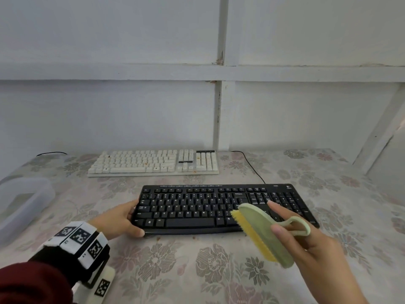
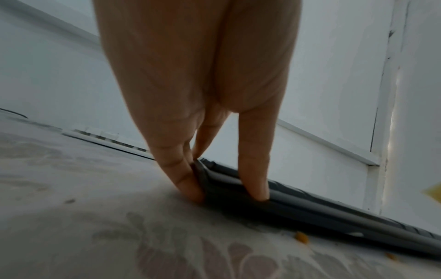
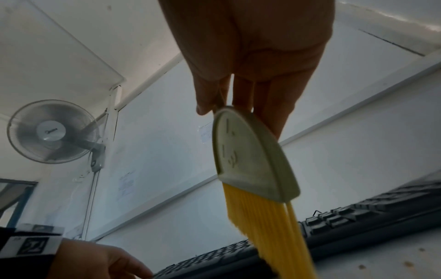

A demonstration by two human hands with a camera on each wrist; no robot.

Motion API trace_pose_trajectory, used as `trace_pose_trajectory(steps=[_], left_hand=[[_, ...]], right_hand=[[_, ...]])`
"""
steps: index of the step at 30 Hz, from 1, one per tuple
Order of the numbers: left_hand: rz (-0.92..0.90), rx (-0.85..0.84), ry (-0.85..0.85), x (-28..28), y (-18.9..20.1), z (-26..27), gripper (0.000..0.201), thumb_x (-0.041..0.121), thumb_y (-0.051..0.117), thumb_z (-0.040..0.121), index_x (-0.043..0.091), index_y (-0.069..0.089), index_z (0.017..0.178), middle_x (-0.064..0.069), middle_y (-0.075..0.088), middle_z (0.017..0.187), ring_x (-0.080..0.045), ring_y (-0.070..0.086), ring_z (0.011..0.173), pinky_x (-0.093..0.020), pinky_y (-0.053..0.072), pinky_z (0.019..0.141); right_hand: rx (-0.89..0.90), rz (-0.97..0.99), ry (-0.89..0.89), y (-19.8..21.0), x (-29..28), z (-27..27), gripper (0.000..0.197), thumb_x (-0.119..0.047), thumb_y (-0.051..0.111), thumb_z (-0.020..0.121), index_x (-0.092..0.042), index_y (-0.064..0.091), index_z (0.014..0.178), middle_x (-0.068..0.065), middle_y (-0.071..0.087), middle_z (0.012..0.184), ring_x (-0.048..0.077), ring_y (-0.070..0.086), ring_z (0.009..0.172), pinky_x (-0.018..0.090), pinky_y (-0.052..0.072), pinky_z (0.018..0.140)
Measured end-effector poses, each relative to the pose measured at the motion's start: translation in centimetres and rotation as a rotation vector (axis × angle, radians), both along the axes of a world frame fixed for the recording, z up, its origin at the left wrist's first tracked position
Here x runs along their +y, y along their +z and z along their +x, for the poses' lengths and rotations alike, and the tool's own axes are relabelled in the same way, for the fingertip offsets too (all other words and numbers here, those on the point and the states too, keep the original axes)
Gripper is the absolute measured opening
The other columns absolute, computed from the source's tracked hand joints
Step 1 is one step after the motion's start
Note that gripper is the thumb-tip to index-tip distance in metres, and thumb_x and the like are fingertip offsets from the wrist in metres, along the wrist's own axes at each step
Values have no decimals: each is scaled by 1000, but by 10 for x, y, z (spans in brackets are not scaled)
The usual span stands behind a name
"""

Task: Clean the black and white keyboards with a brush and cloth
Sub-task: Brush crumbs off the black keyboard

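The black keyboard (image 1: 219, 207) lies in front of me on the flowered tablecloth (image 1: 175, 266). My left hand (image 1: 122, 218) grips its left end, thumb on the front edge and fingers at the far side; the left wrist view shows the fingertips (image 2: 190, 190) against the keyboard's edge (image 2: 334, 213). My right hand (image 1: 306, 238) holds a green brush with yellow bristles (image 1: 263, 231) over the keyboard's right front part, bristles (image 3: 269, 226) pointing down-left at the keys (image 3: 334, 219). The white keyboard (image 1: 155, 163) lies further back by the wall. No cloth is in view.
A clear plastic container (image 1: 24, 200) stands at the left edge of the table. A black cable (image 1: 252, 165) runs from behind the black keyboard to the wall. Small orange crumbs (image 2: 301, 236) lie on the cloth by the keyboard's front edge. A wall fan (image 3: 52, 132) hangs up high.
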State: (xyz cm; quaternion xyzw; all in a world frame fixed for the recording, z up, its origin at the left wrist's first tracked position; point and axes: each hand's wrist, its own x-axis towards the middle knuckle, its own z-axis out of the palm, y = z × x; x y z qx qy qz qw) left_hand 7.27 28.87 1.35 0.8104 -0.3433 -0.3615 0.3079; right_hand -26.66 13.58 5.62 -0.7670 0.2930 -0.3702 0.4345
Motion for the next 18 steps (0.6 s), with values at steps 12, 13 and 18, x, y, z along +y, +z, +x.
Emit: trace_pose_trajectory(steps=[12,13,18], left_hand=[[135,-259,-10,-3,-2,-2,56,12,74,63,26,59,115,5,68,105,-14,63,98,-41,47,95],[144,-276,-4,-3,-2,-4,53,11,74,65,26,59,114,4,68,105,-14,62,98,-40,47,95],[206,-380,-15,-7,3,-17,49,12,71,77,23,52,120,3,57,118,-13,53,106,-24,40,88]], right_hand=[[4,349,-31,-11,1,1,15,-25,55,89,-30,64,78,3,58,55,12,54,51,40,56,49],[6,377,-41,-11,2,1,13,-24,54,90,-26,63,81,4,59,56,14,55,54,43,57,51],[-87,508,35,-14,2,2,25,-40,66,78,-19,62,93,19,65,75,21,63,65,39,57,54]])
